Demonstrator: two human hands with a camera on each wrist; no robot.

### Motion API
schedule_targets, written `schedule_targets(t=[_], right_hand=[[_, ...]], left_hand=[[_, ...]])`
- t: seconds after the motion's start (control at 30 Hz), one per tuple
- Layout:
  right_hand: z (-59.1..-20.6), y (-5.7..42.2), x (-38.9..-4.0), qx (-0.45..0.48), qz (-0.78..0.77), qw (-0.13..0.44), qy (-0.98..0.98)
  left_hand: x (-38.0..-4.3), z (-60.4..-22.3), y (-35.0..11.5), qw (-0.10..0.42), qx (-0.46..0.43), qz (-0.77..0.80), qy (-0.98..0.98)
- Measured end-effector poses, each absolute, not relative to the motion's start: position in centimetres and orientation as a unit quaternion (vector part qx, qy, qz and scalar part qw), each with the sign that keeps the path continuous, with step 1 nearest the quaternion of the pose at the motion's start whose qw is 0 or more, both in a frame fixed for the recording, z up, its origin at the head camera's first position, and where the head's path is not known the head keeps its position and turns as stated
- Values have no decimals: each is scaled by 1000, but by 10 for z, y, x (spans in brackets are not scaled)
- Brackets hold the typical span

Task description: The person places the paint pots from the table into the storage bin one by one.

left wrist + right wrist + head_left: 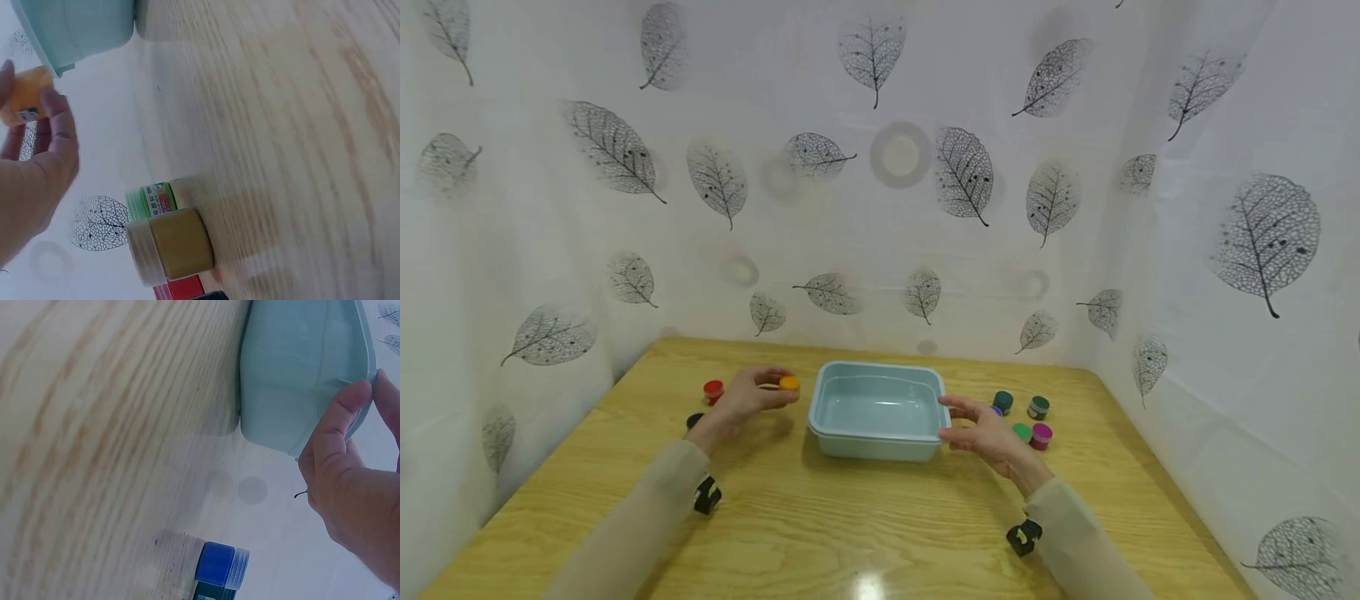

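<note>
A small orange paint jar [789, 383] is pinched between the thumb and fingers of my left hand [745, 397], held above the table just left of the pale blue plastic tub [880, 437]. The left wrist view shows this orange jar [28, 97] near the tub's corner. My right hand [988, 433] grips the tub's right rim; in the right wrist view, thumb and fingers meet at the edge of the tub [294, 375]. Inside the tub, the visible floor is bare.
Left of the tub stand a red jar [713, 392] and a dark jar [695, 420]; a green jar [153, 200] and a brownish-yellow jar [178, 245] show from the left wrist. Several jars, including a magenta one [1041, 436], stand beyond my right hand. A leaf-printed curtain [880, 208] surrounds the table.
</note>
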State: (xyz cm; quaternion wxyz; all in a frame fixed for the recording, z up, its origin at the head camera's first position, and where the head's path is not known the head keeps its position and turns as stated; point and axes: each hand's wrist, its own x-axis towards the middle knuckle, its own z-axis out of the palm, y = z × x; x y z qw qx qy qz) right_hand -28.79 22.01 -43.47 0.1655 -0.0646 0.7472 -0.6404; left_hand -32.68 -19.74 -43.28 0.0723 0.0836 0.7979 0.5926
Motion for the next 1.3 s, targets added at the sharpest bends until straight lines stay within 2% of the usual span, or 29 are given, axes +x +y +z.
schedule_targets(t=[0.4, 0.57, 0.9, 1.3], right_hand=[[-433, 220, -287, -57, -640, 170, 747], [-434, 219, -287, -54, -641, 165, 747], [-434, 220, -287, -54, -641, 153, 750], [-434, 219, -286, -45, -630, 150, 761]], left_hand=[[-326, -422, -168, -6, 124, 599, 791], [-324, -421, -149, -3, 153, 612, 776], [-319, -419, -109, 24, 156, 598, 786], [-314, -409, -81, 46, 119, 591, 797]])
